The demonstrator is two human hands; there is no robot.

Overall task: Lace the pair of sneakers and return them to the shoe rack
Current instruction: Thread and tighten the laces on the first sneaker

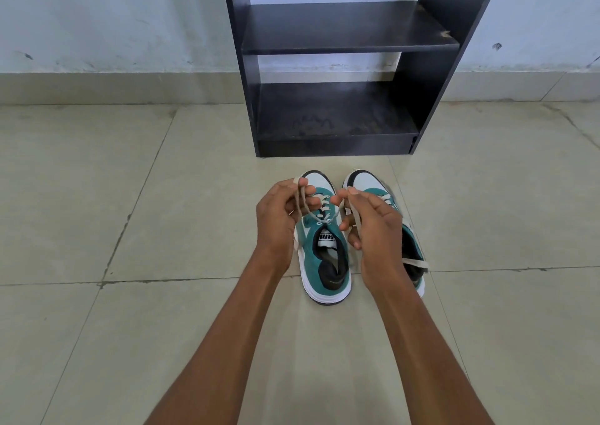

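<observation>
Two teal and white sneakers stand side by side on the floor, toes toward the rack. The left sneaker (325, 262) has a cream lace (316, 215) threaded up to its top eyelets. My left hand (279, 220) pinches one end of that lace, raised above the shoe. My right hand (370, 226) grips the other end of the same lace. The right sneaker (371, 184) is partly hidden behind my right hand; its loose lace (417, 262) trails over its outer side.
A black shoe rack (341, 67) with two bare shelves stands against the pale wall just beyond the sneakers. Beige floor tiles (130, 213) spread to both sides and toward me.
</observation>
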